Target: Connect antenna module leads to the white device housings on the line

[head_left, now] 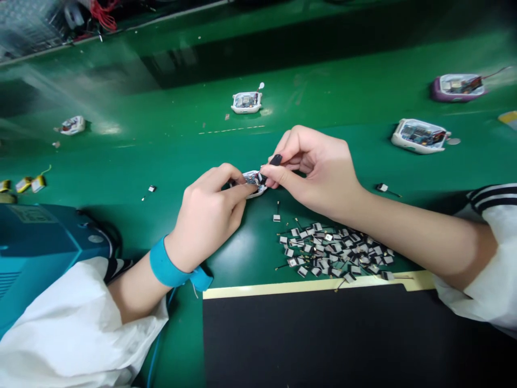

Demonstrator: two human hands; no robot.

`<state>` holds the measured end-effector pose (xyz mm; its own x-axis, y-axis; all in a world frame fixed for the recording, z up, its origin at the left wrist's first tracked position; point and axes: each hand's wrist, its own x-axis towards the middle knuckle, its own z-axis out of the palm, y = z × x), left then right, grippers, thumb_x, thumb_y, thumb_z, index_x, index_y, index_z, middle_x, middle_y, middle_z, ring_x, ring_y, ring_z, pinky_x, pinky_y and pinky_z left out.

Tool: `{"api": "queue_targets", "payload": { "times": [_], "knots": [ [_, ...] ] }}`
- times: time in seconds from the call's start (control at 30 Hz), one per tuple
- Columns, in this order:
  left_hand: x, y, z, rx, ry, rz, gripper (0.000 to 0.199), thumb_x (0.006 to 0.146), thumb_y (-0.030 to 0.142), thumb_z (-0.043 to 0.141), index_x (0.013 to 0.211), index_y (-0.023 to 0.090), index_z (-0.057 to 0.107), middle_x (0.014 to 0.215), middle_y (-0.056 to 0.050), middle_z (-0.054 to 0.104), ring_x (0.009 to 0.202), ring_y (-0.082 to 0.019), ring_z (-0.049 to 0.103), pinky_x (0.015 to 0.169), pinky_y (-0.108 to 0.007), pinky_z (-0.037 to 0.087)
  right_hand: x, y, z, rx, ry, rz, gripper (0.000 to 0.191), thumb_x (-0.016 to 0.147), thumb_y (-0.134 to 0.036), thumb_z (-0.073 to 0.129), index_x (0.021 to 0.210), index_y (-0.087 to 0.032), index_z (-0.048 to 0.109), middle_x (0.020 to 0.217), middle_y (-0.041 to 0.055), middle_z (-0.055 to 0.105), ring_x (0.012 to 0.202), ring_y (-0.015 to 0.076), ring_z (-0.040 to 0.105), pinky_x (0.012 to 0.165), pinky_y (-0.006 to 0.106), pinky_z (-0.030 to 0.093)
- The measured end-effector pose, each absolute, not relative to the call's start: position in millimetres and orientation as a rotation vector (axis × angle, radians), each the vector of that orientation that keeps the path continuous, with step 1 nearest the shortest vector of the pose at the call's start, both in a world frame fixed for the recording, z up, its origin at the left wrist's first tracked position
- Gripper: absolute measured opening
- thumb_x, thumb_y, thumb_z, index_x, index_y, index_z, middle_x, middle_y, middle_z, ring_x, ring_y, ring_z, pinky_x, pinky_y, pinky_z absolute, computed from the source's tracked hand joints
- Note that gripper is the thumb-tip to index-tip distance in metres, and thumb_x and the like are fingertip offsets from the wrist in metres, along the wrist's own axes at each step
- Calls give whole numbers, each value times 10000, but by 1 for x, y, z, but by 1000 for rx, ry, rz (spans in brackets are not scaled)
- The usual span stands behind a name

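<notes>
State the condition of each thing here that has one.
Handled device: open, circuitry exposed
Left hand: holding that device
Right hand: pinching a black piece
Purple-sided device: open, circuitry exposed
Three other white devices: open
Small modules: heaped, a few apart
Yellow parts: lying loose
Wristband: worn

On the green bench [246, 253], the left hand [214, 202] holds a white case [251, 177]; the right hand [321, 167] pinches a black piece [276, 160] over it; small parts [335, 250] heap along a black sheet's [315, 334] far edge.

Circuit-filled casings [412, 144] and heaped components [334, 248] show an electronics workshop.
</notes>
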<state>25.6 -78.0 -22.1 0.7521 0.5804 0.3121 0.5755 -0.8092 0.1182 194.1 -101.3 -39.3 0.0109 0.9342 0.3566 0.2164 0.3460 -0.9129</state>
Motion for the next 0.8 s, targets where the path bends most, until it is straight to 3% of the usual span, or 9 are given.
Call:
{"api": "queue_targets", "payload": {
  "times": [0.8],
  "knots": [
    [26,-78,-23,3019,970,440,236,806,206,385,778,201,619,811,-24,527,733,-140,488,614,-243,394,190,-104,-40,-1145,-1859,261,201,771,-211,490,587,-179,415,614,-20,486,596,89,501,494,230,418]
  ]
}}
